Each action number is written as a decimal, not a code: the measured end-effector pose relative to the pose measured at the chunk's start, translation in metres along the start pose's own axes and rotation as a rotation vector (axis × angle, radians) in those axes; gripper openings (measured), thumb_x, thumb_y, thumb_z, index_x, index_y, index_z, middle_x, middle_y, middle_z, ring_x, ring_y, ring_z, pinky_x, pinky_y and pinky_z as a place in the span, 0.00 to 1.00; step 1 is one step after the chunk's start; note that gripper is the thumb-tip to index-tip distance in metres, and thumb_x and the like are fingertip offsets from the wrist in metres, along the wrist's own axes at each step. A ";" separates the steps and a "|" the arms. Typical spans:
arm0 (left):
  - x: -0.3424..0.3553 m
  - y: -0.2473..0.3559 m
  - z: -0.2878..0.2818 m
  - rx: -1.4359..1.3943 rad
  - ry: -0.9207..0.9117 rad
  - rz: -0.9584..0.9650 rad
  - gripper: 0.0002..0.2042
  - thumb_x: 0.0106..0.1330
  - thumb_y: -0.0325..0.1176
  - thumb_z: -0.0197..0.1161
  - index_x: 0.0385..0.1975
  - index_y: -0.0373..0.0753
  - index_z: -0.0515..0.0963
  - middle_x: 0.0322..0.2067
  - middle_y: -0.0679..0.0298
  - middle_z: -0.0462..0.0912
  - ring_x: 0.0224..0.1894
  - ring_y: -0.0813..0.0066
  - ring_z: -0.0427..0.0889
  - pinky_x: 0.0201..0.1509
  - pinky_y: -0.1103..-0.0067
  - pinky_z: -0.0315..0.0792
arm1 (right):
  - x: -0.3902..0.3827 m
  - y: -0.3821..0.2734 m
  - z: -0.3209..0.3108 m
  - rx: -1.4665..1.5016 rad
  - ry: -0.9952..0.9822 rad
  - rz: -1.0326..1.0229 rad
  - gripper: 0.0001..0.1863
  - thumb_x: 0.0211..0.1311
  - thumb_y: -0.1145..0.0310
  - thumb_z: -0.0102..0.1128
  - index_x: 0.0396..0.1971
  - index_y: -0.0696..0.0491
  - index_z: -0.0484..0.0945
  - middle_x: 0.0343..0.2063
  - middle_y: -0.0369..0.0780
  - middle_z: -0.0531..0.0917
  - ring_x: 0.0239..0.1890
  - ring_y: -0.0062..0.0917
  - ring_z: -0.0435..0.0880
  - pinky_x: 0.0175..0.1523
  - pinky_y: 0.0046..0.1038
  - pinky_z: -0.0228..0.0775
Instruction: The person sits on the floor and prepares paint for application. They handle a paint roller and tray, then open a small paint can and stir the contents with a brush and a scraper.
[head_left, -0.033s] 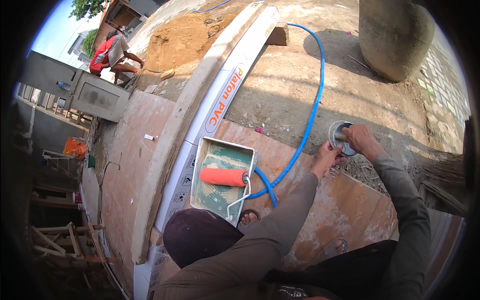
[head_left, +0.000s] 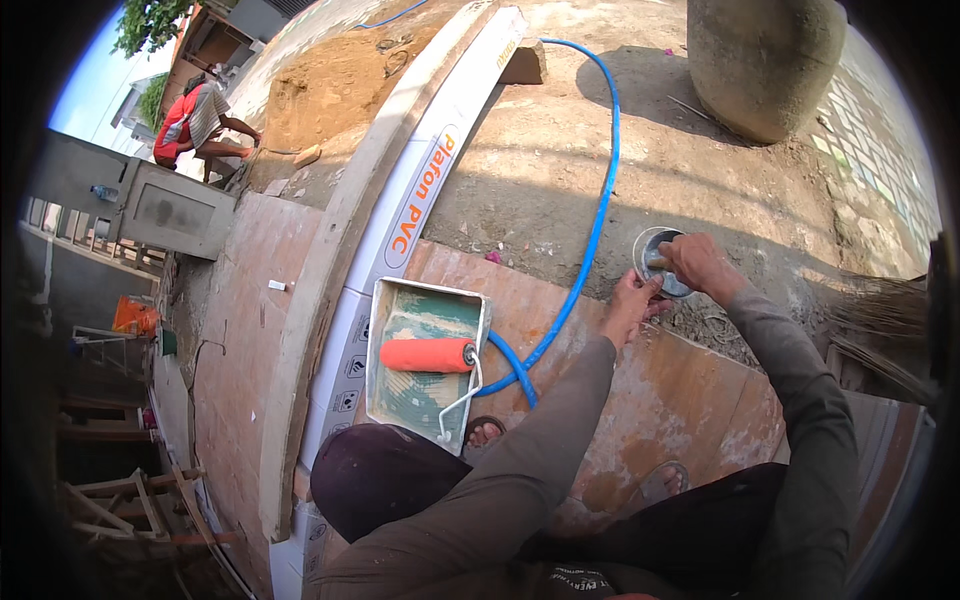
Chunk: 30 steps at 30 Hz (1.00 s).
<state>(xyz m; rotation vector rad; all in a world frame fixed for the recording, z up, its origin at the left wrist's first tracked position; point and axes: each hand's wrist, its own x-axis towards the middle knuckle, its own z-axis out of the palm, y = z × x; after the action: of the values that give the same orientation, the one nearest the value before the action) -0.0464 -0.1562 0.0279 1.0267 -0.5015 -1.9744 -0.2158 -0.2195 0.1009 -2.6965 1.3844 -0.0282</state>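
Well, fingers (head_left: pixel 672 254) at can edge (head_left: pixel 654 245)

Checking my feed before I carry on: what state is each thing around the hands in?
Can: open
Left hand: fingers against the can
Right hand: fingers curled at the can's opening, grip partly hidden
Tray: uncovered, green, pale-streaked
Roller: lying in the tray
Hose: looped, crossing itself beside the tray

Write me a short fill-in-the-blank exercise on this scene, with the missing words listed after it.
1. The roller lies in the tray, and its bent handle is ____.
2. The hose that crosses over itself beside the tray is ____.
3. The tray lies to the person's ____ of both the left hand and the right hand.

Missing words: white; blue; left.
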 end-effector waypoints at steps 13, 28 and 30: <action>0.023 0.077 0.070 0.550 0.061 0.255 0.13 0.67 0.32 0.71 0.31 0.36 0.72 0.26 0.66 0.75 0.33 0.81 0.80 0.29 0.80 0.86 | -0.053 0.045 -0.097 0.181 -0.035 0.405 0.15 0.66 0.55 0.59 0.43 0.49 0.82 0.35 0.46 0.88 0.41 0.45 0.87 0.45 0.45 0.77; 0.066 0.140 0.197 2.192 -0.198 1.230 0.10 0.64 0.35 0.67 0.41 0.40 0.77 0.36 0.52 0.82 0.37 0.49 0.86 0.37 0.60 0.80 | -0.091 0.105 -0.064 0.181 0.349 0.459 0.13 0.71 0.59 0.55 0.44 0.53 0.73 0.36 0.48 0.86 0.40 0.47 0.86 0.44 0.48 0.76; 0.066 0.150 0.201 2.280 -0.231 1.353 0.08 0.65 0.33 0.64 0.41 0.42 0.77 0.36 0.54 0.82 0.36 0.51 0.86 0.35 0.62 0.80 | -0.091 0.102 -0.072 0.138 0.348 0.478 0.11 0.72 0.61 0.54 0.43 0.53 0.73 0.36 0.47 0.85 0.40 0.46 0.86 0.44 0.46 0.77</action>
<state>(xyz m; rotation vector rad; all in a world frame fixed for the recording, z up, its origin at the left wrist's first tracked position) -0.1568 -0.3013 0.2126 0.8117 -2.7282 0.4378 -0.3561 -0.2111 0.1643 -2.2563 2.0050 -0.5497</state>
